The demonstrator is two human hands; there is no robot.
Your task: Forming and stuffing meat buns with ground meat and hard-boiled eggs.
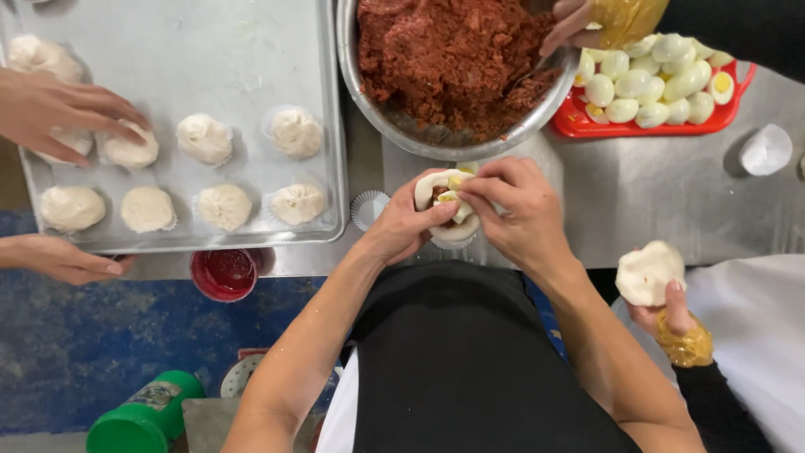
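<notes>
Open dough round [446, 205], egg-filled, mid-air.

Both hands [470, 214] pinch dough [444, 205] — egg, perhaps, inside.

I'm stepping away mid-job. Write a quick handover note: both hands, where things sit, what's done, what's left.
Left hand cups an open dough bun with egg and filling showing inside.
Right hand pinches the bun's edge from above; not sealed yet.
Steel bowl of red filling and red tray of halved eggs sit just beyond.
Done: closed buns on the baking tray, left, where another person's hand touches one.
Left: finish closing this bun.
</notes>
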